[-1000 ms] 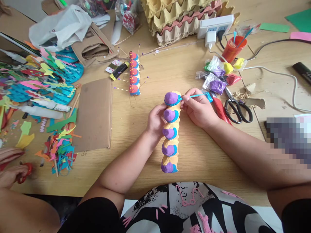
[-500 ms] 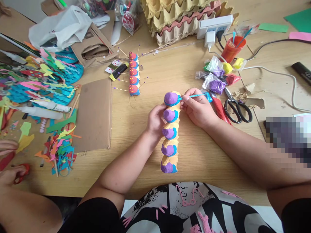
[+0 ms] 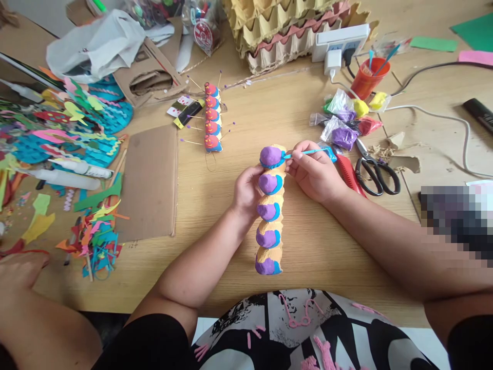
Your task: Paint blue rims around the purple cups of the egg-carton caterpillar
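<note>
A long strip of egg carton (image 3: 270, 224), its bumps covered in purple and blue clay, stands out over the table near the middle. My left hand (image 3: 248, 192) grips its upper left side, with some fingers hidden behind it. A thin blue tool (image 3: 306, 152) is pinched in my right hand (image 3: 314, 172), and its tip touches the blue clay beside the top purple bump. Farther back lies a smaller red and blue caterpillar (image 3: 212, 117) with thin sticks poking out.
Cardboard (image 3: 148, 182) and colourful paper scraps (image 3: 98, 236) lie left, near another person's hand (image 3: 23, 267). At right are black-handled scissors (image 3: 377, 176), bagged clay (image 3: 344, 137), an orange cup (image 3: 370, 79) and cables. Egg trays (image 3: 285, 36) are stacked behind.
The other person's hands at the left have shifted, and the red scissors held there are no longer seen the same way. My hands and the strip have barely moved.
</note>
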Motion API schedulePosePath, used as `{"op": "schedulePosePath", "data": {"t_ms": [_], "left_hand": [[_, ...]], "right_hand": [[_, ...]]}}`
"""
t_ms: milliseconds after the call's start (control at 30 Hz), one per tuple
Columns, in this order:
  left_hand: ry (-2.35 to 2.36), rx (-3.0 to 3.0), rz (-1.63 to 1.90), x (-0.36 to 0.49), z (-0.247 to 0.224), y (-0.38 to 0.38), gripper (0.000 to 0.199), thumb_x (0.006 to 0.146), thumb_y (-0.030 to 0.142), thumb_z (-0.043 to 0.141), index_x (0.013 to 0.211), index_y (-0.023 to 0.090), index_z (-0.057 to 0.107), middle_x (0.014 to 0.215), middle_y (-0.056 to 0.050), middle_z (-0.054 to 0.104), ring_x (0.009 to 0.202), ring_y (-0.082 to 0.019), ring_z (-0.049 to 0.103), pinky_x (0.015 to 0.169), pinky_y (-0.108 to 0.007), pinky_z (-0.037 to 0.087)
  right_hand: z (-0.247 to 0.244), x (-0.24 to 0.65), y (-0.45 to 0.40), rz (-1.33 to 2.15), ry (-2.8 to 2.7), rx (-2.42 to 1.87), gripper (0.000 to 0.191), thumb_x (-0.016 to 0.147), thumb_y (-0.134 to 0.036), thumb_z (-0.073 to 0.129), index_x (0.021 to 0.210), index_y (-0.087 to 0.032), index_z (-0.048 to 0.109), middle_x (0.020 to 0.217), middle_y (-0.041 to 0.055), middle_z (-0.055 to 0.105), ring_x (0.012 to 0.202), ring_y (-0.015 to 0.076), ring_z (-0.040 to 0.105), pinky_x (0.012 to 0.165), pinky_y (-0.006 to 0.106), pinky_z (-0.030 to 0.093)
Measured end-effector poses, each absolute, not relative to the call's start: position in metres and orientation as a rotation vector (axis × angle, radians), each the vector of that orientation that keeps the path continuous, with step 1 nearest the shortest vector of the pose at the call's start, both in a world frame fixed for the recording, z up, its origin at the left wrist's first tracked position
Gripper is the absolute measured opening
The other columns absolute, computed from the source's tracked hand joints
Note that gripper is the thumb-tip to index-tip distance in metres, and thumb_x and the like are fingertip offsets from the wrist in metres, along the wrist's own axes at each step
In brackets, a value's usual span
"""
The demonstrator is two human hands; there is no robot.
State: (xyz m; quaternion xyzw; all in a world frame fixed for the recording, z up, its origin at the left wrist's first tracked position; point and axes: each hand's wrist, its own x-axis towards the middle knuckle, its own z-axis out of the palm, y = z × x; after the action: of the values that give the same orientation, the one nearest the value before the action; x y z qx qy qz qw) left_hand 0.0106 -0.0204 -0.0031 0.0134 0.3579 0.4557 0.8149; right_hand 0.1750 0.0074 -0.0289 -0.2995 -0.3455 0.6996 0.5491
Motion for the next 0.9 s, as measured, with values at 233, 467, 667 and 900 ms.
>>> {"op": "schedulePosePath", "data": {"t_ms": [233,467,667,900], "left_hand": [[0.778,0.065,0.984,0.0107,-0.0033,-0.0203,0.023,0.094,0.022,0.052,0.08,0.019,0.069,0.054,-0.003,0.063,0.039,-0.017,0.055,0.044,-0.026,0.042],[0.745,0.103,0.993,0.0087,-0.0108,-0.0191,0.024,0.096,0.024,0.054,0.082,0.019,0.072,0.058,-0.004,0.066,0.046,-0.02,0.063,0.046,-0.027,0.048],[0.744,0.069,0.937,0.0076,-0.0079,-0.0192,0.02,0.092,0.026,0.055,0.081,0.02,0.071,0.052,-0.003,0.061,0.042,-0.022,0.061,0.043,-0.028,0.046],[0.722,0.013,0.928,0.0074,-0.0105,-0.0196,0.017,0.092,0.027,0.056,0.084,0.021,0.07,0.055,-0.003,0.063,0.043,-0.021,0.061,0.043,-0.028,0.048]], "right_hand": [[-0.0295,0.1732,0.0069,1.626,-0.858,-0.728,0.049,0.07,-0.05,0.101,0.083,-0.024,0.062,0.073,-0.0053,0.068,0.07,0.0101,0.062,0.071,0.025,0.055],[-0.0285,0.1745,0.0065,1.658,-0.821,-0.692,0.047,0.07,-0.046,0.101,0.084,-0.024,0.062,0.072,-0.0058,0.068,0.07,0.0096,0.063,0.07,0.023,0.054],[-0.0268,0.1741,0.0064,1.675,-0.794,-0.652,0.048,0.07,-0.046,0.102,0.083,-0.024,0.062,0.07,-0.0069,0.068,0.069,0.0083,0.063,0.07,0.021,0.054],[-0.0286,0.1735,0.0067,1.636,-0.837,-0.688,0.048,0.071,-0.049,0.101,0.085,-0.025,0.062,0.071,-0.0066,0.069,0.068,0.0087,0.062,0.068,0.021,0.052]]}}
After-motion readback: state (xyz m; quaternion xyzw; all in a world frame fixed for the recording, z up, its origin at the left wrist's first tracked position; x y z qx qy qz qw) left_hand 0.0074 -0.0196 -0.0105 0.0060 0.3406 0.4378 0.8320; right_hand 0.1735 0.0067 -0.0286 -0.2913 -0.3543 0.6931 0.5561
